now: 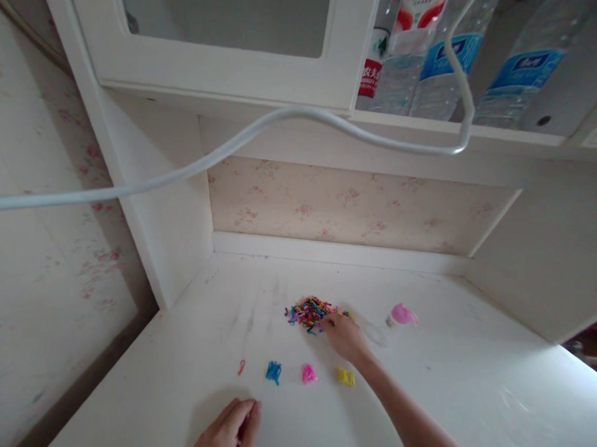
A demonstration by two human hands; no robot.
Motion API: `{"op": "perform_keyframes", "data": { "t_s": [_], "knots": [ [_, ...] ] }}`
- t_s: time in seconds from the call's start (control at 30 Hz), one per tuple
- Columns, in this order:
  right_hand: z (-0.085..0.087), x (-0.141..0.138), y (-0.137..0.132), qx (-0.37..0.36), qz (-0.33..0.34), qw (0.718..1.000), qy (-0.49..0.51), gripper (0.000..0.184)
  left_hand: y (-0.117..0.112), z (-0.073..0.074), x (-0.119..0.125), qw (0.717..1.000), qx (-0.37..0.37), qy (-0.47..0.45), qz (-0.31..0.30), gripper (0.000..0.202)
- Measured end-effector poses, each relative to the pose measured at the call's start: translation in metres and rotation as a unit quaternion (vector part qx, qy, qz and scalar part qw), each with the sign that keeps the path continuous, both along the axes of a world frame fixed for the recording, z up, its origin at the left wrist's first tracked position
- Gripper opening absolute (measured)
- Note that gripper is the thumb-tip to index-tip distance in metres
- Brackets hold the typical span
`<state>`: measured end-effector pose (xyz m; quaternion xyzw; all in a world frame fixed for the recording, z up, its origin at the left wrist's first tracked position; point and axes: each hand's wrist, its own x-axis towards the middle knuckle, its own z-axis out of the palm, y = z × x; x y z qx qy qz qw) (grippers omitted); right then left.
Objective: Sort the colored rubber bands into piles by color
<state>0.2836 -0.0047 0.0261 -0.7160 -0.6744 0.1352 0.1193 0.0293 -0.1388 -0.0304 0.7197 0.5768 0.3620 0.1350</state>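
Observation:
A heap of small multicoloured elastic bands (309,311) lies on the white desktop. At its right edge my right hand (345,334) reaches in, thumb and finger pinched together among the bands; anything between the fingertips is too small to make out. Nearer to me are a blue bunch of bands (273,371), a pink bunch (309,374) and a yellow bunch (346,376), with a single red-orange band (241,367) left of them. My left hand (228,432) rests on the desk below that band, fingers curled closed, nothing visible in it.
A clear plastic bag (373,329) lies right of the heap, partly behind my right hand. Beyond it is a small item with a pink top (402,314). A white cable (292,112) hangs across the view before the cabinet (220,64). Plastic bottles (450,59) stand on the upper shelf.

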Motion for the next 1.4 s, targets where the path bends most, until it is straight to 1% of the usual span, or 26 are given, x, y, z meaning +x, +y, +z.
{"op": "perform_keyframes", "data": {
  "t_s": [0.1,0.17,0.23,0.3,0.37,0.47,0.57,0.63,0.73,0.8,0.87,0.93,1.03,1.13,1.23,1.33,1.4],
  "knots": [
    [0.006,0.007,-0.001,0.012,-0.015,1.0,0.008,0.033,-0.002,0.001,0.001,1.0,-0.017,-0.009,0.001,0.029],
    [0.011,0.007,-0.006,0.026,-0.021,0.999,0.009,0.033,-0.003,0.001,0.001,0.999,-0.035,-0.014,0.003,0.029],
    [0.016,-0.001,-0.016,0.042,-0.018,0.999,0.009,0.033,-0.004,0.002,0.002,0.998,-0.051,-0.022,0.005,0.028],
    [0.018,-0.017,-0.033,0.062,-0.002,0.998,0.004,0.033,-0.005,0.003,0.003,0.998,-0.056,-0.031,0.008,0.029],
    [0.015,-0.039,-0.052,0.091,0.033,0.995,-0.019,0.031,-0.005,0.003,0.003,0.998,-0.06,-0.036,0.01,0.03],
    [0.003,-0.071,-0.078,0.125,0.103,0.984,-0.072,0.031,-0.005,0.006,0.003,0.997,-0.064,-0.04,0.009,0.031],
    [-0.008,-0.093,-0.088,0.125,0.141,0.976,-0.107,0.028,-0.005,0.007,0.002,0.997,-0.07,-0.043,0.005,0.03],
    [-0.01,-0.098,-0.089,0.119,0.155,0.973,-0.123,0.024,-0.004,0.008,0.002,0.996,-0.074,-0.048,0.004,0.03],
    [-0.006,-0.093,-0.092,0.124,0.158,0.973,-0.114,0.022,-0.003,0.005,0.001,0.996,-0.07,-0.048,-0.001,0.028],
    [-0.003,-0.083,-0.099,0.133,0.143,0.978,-0.081,0.025,-0.002,0.003,0.001,0.997,-0.064,-0.042,-0.002,0.028],
    [-0.004,-0.069,-0.112,0.136,0.118,0.983,-0.03,0.029,-0.001,0.004,0.002,0.997,-0.069,-0.035,0.007,0.029],
    [-0.011,-0.051,-0.128,0.133,0.096,0.986,0.031,0.032,0.001,0.01,0.007,0.996,-0.085,-0.02,0.016,0.03],
    [-0.03,-0.027,-0.149,0.121,0.064,0.983,0.125,0.036,0.009,0.026,0.023,0.996,-0.091,0.014,-0.001,0.03],
    [-0.05,-0.012,-0.161,0.113,0.02,0.974,0.193,0.045,0.029,0.046,0.048,0.995,-0.072,0.048,-0.039,0.03],
    [-0.062,-0.008,-0.163,0.118,0.013,0.967,0.228,0.05,0.059,0.059,0.075,0.991,-0.07,0.093,-0.063,0.024],
    [-0.064,-0.008,-0.161,0.131,0.013,0.959,0.249,0.052,0.09,0.062,0.095,0.975,-0.1,0.179,-0.078,0.021],
    [-0.064,-0.009,-0.159,0.14,0.013,0.956,0.258,0.053,0.104,0.06,0.104,0.965,-0.113,0.224,-0.071,0.022]
  ]
}}
